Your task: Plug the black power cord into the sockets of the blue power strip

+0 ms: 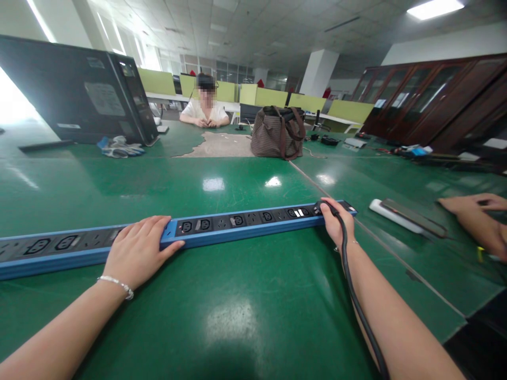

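A long blue power strip [245, 229] with a black face and rows of sockets lies across the green table. My left hand [139, 248] grips it left of the middle, fingers over the top and thumb along the near side. Near the strip's right end, my right hand [334, 224] is closed on a black power plug [320, 207], which sits at a socket there. Whether its pins are fully in is hidden. The plug's black cable [350, 285] runs down over my right forearm toward the bottom edge.
Behind the strip stand a brown bag [273, 134], a black computer case [91, 97] and a pair of gloves [121, 148]. At the right lie a white box-like item [390, 214] and a phone [414, 217], near another person's hands [479, 216]. Someone sits across the table.
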Demonstrator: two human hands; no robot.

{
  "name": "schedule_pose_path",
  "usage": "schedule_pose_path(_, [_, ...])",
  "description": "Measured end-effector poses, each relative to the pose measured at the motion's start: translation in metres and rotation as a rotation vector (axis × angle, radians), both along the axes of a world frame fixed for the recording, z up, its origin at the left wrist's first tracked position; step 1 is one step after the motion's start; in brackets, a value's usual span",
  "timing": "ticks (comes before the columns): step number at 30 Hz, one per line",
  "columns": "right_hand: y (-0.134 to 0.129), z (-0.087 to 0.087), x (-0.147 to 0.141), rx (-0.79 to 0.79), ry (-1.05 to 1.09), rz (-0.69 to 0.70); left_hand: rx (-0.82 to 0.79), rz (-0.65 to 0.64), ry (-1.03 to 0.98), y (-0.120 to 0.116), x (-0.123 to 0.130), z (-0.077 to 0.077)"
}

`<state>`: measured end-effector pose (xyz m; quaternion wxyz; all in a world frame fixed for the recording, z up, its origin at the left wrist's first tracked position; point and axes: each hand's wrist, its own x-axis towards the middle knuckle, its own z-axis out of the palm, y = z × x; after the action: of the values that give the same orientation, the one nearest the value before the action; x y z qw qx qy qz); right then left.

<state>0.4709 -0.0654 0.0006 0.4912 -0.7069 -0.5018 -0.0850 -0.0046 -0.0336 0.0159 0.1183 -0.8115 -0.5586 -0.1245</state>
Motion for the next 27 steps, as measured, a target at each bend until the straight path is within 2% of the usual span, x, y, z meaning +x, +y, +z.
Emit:
schedule_pose_path(5, [0.001, 0.001, 0.002, -0.015, -0.067, 0.026, 0.013, -0.006, 0.009, 0.001, 0.000, -0.001])
schedule_pose_path(16, [0.000, 0.006, 0.006, -0.069, -0.041, 0.025, 0.016, -0.009, 0.007, 0.001, 0.000, -0.001])
schedule_pose_path(22, [0.002, 0.008, 0.011, -0.119, -0.132, 0.109, 0.038, 0.000, 0.040, 0.001, -0.001, -0.002])
schedule_pose_path(27, [-0.001, 0.001, 0.005, -0.110, -0.115, 0.037, 0.043, 0.000, 0.046, 0.001, -0.001, -0.004])
